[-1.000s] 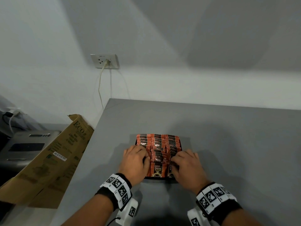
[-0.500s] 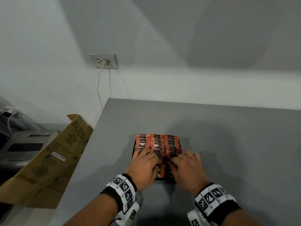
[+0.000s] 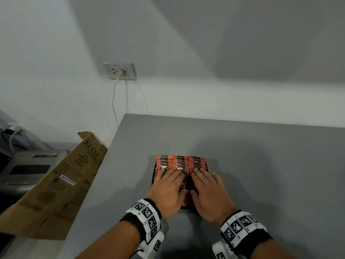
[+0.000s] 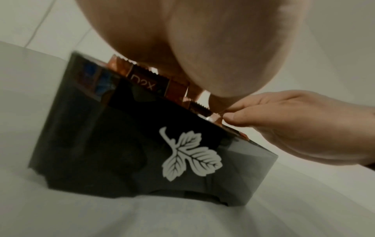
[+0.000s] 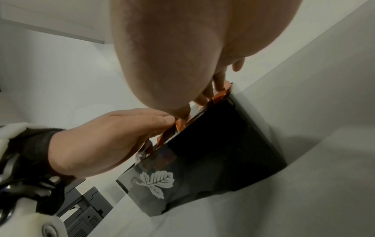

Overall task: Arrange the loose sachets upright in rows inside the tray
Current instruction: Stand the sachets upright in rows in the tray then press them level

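Note:
A black tray (image 3: 187,207) with a white leaf logo (image 4: 188,154) stands on the grey table, packed with rows of upright orange-and-black sachets (image 3: 180,162). My left hand (image 3: 170,182) lies flat on the tops of the left rows, fingers straight. My right hand (image 3: 207,184) lies the same way on the right rows, with its little finger over the tray's right edge. In the left wrist view the right hand (image 4: 294,125) has its thumb against a sachet top (image 4: 213,117). The hands cover the near rows; the far rows show.
The grey table (image 3: 261,165) ends at a left edge close to the tray. A brown cardboard box (image 3: 56,184) leans beside that edge, with a grey device (image 3: 28,169) behind it. A wall socket (image 3: 119,71) with a cable is above.
Both hands have slid forward from the near end of the tray over the sachet tops, and their fingers have straightened. The front sachet that showed between them is now mostly covered.

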`<state>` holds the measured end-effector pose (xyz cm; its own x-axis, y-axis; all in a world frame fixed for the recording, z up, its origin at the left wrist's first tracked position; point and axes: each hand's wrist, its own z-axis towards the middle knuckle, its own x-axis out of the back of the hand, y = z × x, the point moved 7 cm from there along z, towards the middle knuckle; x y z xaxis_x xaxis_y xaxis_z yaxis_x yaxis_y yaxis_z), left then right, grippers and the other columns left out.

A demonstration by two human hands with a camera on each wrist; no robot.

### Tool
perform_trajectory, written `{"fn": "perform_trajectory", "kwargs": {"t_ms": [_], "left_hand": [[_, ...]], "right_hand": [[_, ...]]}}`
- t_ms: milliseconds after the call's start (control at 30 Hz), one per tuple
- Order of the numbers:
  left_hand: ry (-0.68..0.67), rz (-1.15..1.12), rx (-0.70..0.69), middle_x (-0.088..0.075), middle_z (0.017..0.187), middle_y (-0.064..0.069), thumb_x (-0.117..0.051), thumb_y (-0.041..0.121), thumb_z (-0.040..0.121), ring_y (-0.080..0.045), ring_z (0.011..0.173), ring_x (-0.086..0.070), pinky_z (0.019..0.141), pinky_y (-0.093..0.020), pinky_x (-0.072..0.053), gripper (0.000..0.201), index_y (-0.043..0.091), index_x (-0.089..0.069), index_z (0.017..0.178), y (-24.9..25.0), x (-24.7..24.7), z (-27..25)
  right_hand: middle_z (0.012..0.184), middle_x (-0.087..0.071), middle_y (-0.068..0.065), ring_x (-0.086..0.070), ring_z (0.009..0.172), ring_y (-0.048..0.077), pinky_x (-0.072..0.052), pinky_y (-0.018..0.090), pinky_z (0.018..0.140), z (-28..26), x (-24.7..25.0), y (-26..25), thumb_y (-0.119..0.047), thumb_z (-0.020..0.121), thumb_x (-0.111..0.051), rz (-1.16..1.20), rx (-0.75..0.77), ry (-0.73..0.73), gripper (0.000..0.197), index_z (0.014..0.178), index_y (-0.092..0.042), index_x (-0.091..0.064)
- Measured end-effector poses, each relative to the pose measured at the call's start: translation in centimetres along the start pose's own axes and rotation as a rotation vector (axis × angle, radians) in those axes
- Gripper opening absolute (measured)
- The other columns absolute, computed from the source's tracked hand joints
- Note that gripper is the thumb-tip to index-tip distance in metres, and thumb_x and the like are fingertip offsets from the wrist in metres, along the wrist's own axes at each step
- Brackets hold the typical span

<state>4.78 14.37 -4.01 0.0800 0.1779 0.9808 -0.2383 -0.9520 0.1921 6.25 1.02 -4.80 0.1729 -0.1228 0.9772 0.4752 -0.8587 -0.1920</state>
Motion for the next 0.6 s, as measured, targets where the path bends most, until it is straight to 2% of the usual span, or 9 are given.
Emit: {"fn": "perform_trajectory", "kwargs": {"t_ms": [133,233,367,533,600], "left_hand": [[-0.04,0.049,0.061,-0.018,0.165,0.0,-0.021,0.053,0.097,-0.019,0.153,-0.009,0.123,-0.046,0.0,0.068,0.019,-0.024,0.156,-0.5,-0.1,0.6],[-0.107,0.083,0.082,-0.016,0.165,-0.001,-0.017,0.054,0.097,-0.021,0.153,-0.006,0.123,-0.051,0.0,0.069,0.019,-0.024,0.156,-0.6,-0.6,0.9],[-0.081,0.08,0.109,-0.01,0.167,-0.001,-0.015,0.055,0.096,-0.021,0.153,0.001,0.123,-0.05,0.0,0.071,0.019,-0.02,0.157,-1.0,-0.2,1.4],[-0.095,0.063,0.131,-0.013,0.166,-0.001,-0.016,0.054,0.096,-0.022,0.153,0.0,0.123,-0.05,0.0,0.07,0.02,-0.021,0.157,-1.2,-0.3,1.4],[-0.052,0.055,0.147,-0.012,0.166,-0.001,-0.016,0.055,0.095,-0.023,0.153,-0.002,0.123,-0.05,-0.001,0.07,0.021,-0.022,0.156,-1.6,0.3,1.7]], "right_hand": [[0.167,-0.015,0.0,-0.007,0.155,0.017,0.008,0.041,0.122,0.6,0.5,-0.1,-0.054,0.092,-0.006,-0.008,-0.02,-0.064,0.077,0.16,-0.017,-0.015],[0.168,-0.013,0.0,-0.003,0.155,0.015,0.008,0.043,0.123,0.8,0.2,-0.3,-0.054,0.094,-0.006,-0.02,-0.028,-0.113,0.076,0.16,-0.017,-0.012],[0.168,-0.005,0.001,0.004,0.155,0.016,0.007,0.044,0.124,1.6,0.5,-0.1,-0.057,0.093,-0.002,-0.015,-0.054,-0.103,0.079,0.16,-0.016,-0.007],[0.169,-0.004,0.002,0.005,0.155,0.017,0.006,0.046,0.125,2.0,0.2,0.1,-0.054,0.101,-0.015,-0.006,-0.074,-0.133,0.071,0.16,-0.015,-0.006],[0.169,-0.005,0.002,0.004,0.155,0.017,0.005,0.046,0.125,2.4,0.6,0.2,-0.054,0.1,-0.016,-0.001,-0.077,-0.096,0.071,0.16,-0.015,-0.006]]}}
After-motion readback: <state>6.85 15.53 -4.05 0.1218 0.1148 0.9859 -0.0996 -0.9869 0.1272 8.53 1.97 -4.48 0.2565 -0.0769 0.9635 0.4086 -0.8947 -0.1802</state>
